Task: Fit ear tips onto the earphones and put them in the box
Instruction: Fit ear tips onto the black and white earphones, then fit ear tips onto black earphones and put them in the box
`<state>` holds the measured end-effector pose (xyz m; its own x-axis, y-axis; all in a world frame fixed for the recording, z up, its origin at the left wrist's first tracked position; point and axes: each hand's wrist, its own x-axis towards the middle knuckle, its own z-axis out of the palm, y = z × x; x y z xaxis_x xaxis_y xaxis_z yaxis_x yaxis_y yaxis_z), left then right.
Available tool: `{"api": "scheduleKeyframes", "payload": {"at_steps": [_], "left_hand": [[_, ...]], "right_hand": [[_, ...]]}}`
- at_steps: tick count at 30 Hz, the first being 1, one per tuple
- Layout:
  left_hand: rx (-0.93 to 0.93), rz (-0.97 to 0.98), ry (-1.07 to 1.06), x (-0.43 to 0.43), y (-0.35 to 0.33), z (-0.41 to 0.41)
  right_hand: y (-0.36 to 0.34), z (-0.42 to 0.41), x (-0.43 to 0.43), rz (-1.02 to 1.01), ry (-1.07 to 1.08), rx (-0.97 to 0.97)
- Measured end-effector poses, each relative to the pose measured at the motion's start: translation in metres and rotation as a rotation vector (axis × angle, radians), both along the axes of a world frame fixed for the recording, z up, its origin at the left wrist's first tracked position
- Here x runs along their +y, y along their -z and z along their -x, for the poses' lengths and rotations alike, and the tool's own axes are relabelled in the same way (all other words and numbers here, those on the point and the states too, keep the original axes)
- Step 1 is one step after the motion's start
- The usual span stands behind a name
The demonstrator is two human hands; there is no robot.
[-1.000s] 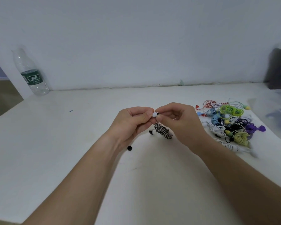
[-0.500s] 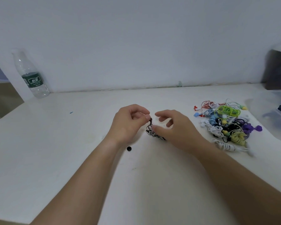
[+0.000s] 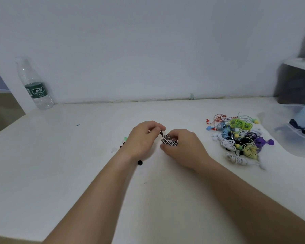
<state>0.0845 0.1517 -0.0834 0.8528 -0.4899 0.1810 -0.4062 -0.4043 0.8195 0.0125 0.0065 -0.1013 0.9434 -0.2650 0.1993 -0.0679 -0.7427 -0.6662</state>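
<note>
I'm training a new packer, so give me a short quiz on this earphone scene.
1. True or false: the clear plastic bottle with the green label lies on its side.
2. The left hand and the right hand both hold: A) the black-and-white striped earphone bundle; B) a spoon; C) a cup.
3. Fill in: the small round black ear tip lies beside the ___ wrist.
Key: 1 false; 2 A; 3 left.

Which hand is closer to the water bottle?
Left. The left hand, pinching the striped earphones, sits nearer the water bottle; the right hand, also holding them, is farther right.
</note>
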Motion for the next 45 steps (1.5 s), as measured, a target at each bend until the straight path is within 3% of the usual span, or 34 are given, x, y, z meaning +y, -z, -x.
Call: {"api": "scheduleKeyframes", "payload": {"at_steps": [7, 9, 16, 25, 30, 39, 42, 45], "left_hand": [[0.052, 0.203, 0.105, -0.005, -0.011, 0.010], [0.074, 0.256, 0.128, -0.009, -0.020, 0.015], [0.075, 0.337, 0.135, -0.060, -0.050, 0.045], [0.199, 0.487, 0.222, -0.220, -0.070, 0.099], [0.199, 0.301, 0.339, -0.291, -0.062, 0.101], [-0.187, -0.216, 0.368, -0.326, -0.054, 0.083], [-0.180, -0.252, 0.407, -0.319, -0.055, 0.078], [-0.186, -0.167, 0.405, -0.303, -0.058, 0.077]], "right_hand": [[-0.028, 0.015, -0.018, -0.463, -0.131, -0.015], [-0.041, 0.025, -0.024, -0.513, -0.182, -0.007], [-0.075, 0.061, -0.076, -0.397, -0.098, -0.006], [-0.116, 0.133, -0.204, -0.197, 0.181, -0.119], [-0.107, 0.142, -0.280, 0.104, 0.360, -0.004], [-0.097, 0.128, -0.302, 0.341, 0.394, 0.263], [-0.101, 0.131, -0.300, 0.317, 0.355, 0.336], [-0.106, 0.135, -0.290, 0.290, 0.372, 0.231]]}}
